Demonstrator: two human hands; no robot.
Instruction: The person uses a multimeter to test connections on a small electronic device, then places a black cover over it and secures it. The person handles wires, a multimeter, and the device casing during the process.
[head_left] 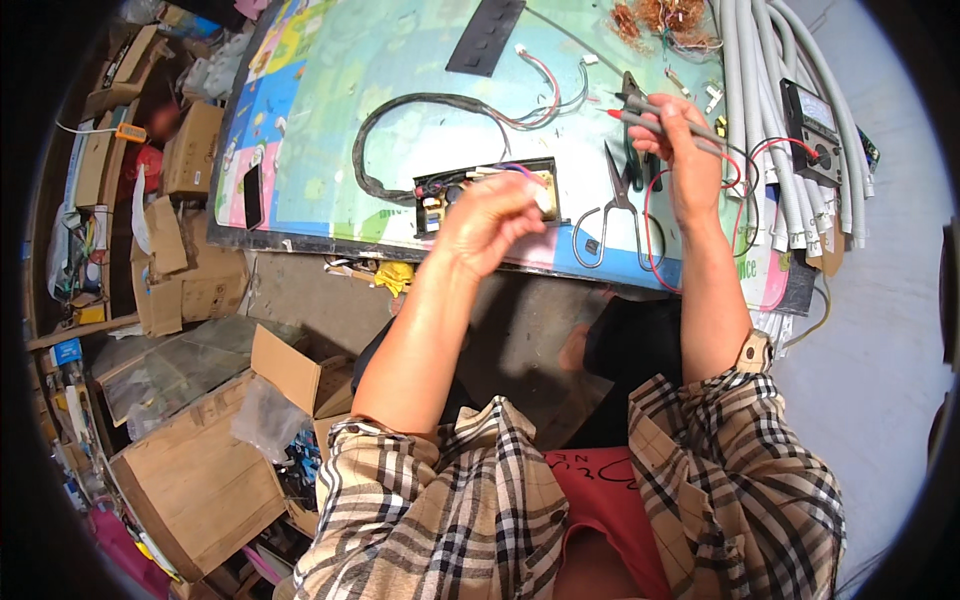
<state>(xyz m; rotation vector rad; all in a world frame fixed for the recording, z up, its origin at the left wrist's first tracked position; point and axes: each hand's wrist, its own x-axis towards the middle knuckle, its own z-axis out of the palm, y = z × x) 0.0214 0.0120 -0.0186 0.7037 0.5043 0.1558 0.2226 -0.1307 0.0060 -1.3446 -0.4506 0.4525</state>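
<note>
Circuit board [432,212]: on the bench [330,130], at 12 o'clock from the left hand [485,228], beneath its fingers, and about 9 o'clock from the right hand [690,150]
Left hand: fingertips drawn together over the board; cannot tell whether they grip anything
Right hand: clamped on two test probes [640,121], tips towards 9 o'clock
Board work: seemingly handling the board, probes clear of it
Probe tips: contact would call for steady fingers

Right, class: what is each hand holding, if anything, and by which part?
The right hand holds two grey test probes by their handles. The left hand is over the open black case; whether it grips anything cannot be told.
</note>
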